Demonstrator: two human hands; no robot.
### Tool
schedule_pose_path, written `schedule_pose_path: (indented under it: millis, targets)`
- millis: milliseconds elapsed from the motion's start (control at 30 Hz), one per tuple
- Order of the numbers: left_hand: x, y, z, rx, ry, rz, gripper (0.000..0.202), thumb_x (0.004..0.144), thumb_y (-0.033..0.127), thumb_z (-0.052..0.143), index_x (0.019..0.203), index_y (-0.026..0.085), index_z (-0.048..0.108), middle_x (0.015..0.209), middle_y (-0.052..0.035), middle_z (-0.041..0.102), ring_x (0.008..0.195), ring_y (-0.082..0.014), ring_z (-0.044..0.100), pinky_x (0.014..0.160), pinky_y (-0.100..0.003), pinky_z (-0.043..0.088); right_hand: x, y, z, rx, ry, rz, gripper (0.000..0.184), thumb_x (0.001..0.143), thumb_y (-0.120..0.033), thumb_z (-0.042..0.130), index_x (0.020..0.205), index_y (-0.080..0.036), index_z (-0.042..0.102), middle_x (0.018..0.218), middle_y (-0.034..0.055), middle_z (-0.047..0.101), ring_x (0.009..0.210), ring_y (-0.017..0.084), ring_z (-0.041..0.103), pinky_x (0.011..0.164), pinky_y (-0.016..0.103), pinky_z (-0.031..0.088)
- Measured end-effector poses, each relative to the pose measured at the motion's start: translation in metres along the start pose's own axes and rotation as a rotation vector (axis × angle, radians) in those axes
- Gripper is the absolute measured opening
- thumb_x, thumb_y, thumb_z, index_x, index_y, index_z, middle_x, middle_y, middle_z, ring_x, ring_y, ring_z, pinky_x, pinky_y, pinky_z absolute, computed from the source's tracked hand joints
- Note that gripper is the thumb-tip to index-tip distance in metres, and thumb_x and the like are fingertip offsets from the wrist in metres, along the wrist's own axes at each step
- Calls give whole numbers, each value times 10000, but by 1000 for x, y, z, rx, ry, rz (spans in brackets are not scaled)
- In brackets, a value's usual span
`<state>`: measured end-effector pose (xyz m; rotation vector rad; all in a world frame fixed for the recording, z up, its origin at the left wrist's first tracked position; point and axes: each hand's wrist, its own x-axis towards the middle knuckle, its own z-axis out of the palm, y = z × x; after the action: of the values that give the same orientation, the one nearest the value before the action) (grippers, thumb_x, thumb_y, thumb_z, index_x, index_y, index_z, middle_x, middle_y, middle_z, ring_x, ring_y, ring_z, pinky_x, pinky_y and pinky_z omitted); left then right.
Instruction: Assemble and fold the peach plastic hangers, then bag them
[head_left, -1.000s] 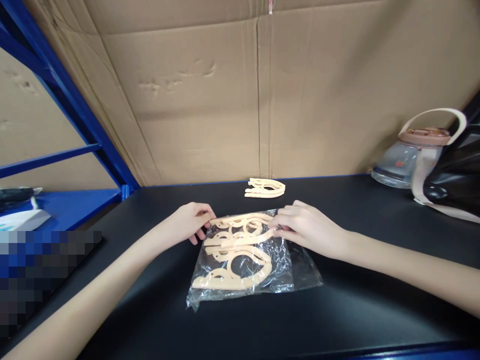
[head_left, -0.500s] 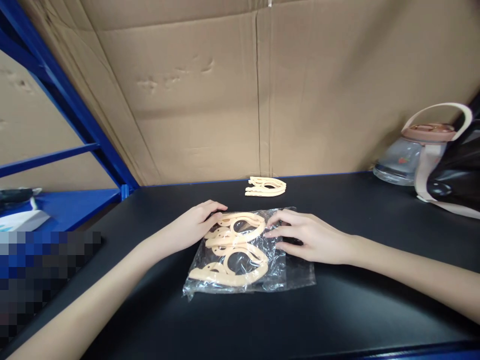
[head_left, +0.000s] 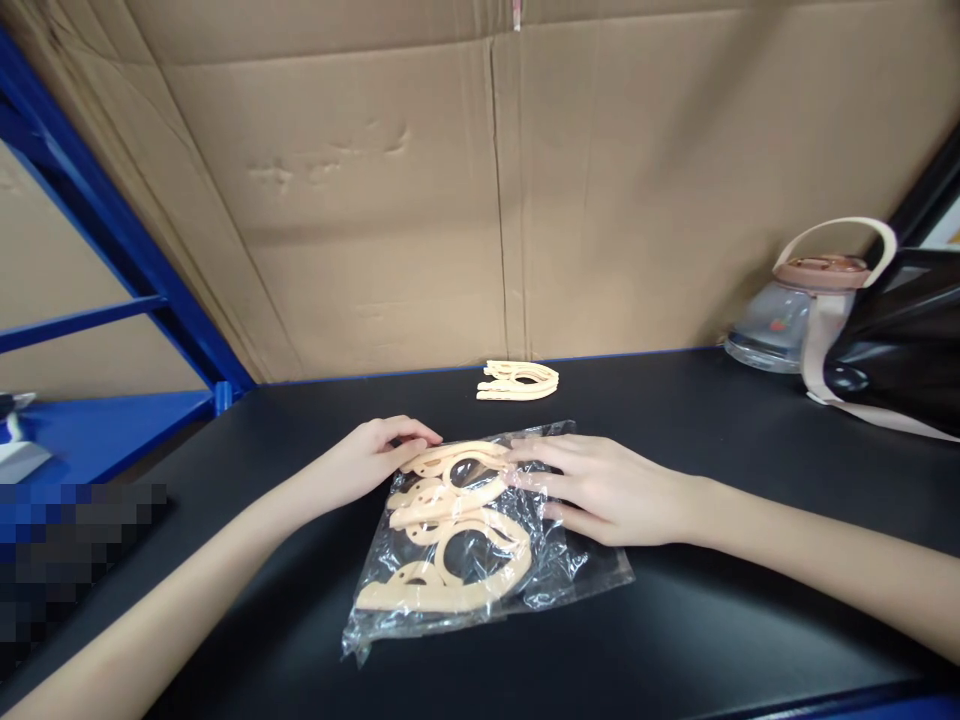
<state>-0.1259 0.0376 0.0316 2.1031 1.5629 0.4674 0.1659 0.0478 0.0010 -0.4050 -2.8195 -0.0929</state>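
Observation:
A clear plastic bag (head_left: pixel 555 560) lies flat on the black tabletop in front of me. Inside it are cream folding clothes hangers (head_left: pixel 480 590), folded up, with their curved ends to the right. My left hand (head_left: pixel 379 455) is closed at the bag's upper left corner, thumb and fingers together on the plastic film. Over the right part of the bag rests my right hand (head_left: pixel 600 485), its fingers spread and touching the film near the hangers. Behind the bag, another folded cream hanger (head_left: pixel 519 382) lies loose on the table.
A cardboard wall (head_left: pixel 375 200) stands along the table's back edge. At the right rear is a clear bottle (head_left: pixel 776 315) with a pink lid and strap, beside a black plastic bag (head_left: pixel 900 340). A blue metal frame (head_left: pixel 142 250) rises at the left.
The bag has turned slightly, its lower left corner now nearer to me. My right hand's fingers have moved further over the bag towards the hangers. The camera view has shifted slightly.

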Motion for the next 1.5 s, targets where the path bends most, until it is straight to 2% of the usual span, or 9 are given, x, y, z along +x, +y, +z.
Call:
schedule_pose_path:
  millis: [100,167,333,500,667,900,1200,1367,1500]
  targets:
    - [0,-2,-3,70,22,46,346,870,432,434,976,213,680,1004,-33,692,951,-214,630,846,-324,484,1,-4,-1,-26,-3,15,349,958,-273,419,1237,-127,571,1302,146,538,1213,259,514,1015,413,451]
    - [-1,-4,-4,118,48,71,345,872,427,426,954,217,688,981,-33,686,927,-214,629,822,-327,488,2,-7,-1,-40,-1,26,337,953,-283,431,1206,-121,584,1287,156,545,1226,269,500,1020,422,446]
    - [-2,-6,-3,123,54,94,335,887,404,416,939,229,697,962,-21,685,919,-206,628,830,-319,481,6,-6,4,-17,50,55,354,968,-269,412,1270,-128,534,1377,133,499,1296,244,442,1071,404,410]
    - [-3,0,2,41,-10,95,304,899,379,426,940,241,695,956,6,697,917,-187,633,824,-289,477,8,0,14,28,143,113,360,997,-271,358,1300,-165,519,1354,99,538,1247,203,505,1053,381,436]
    - [-4,2,3,-1,-47,108,299,909,369,420,947,245,690,961,16,699,911,-177,635,811,-270,477,9,-1,14,75,145,170,309,995,-337,370,1201,-228,572,1282,35,594,1184,171,543,993,344,481]
    - [-3,2,-1,-33,-67,62,293,902,389,439,947,237,686,957,17,711,927,-191,637,832,-277,470,8,-5,16,5,133,224,322,991,-360,368,1197,-215,568,1134,70,631,1058,200,601,876,366,539]
    - [-5,12,3,-167,-121,38,280,888,417,492,950,216,677,911,5,703,870,-186,626,748,-252,471,10,-4,15,159,196,241,336,944,-417,463,1154,-187,591,1151,61,666,1114,210,596,938,368,505]
    - [-6,16,4,-108,-115,35,286,882,436,499,952,217,669,882,-1,687,811,-184,620,672,-254,457,10,-4,17,180,205,232,342,947,-415,458,1184,-207,590,1212,37,651,1151,184,579,972,344,485]
    - [-7,16,8,-95,-88,77,289,885,442,500,1023,234,645,983,-4,680,879,-185,617,711,-262,467,11,-5,17,174,199,260,379,940,-431,467,1217,-199,581,1236,47,641,1148,198,586,959,356,496]
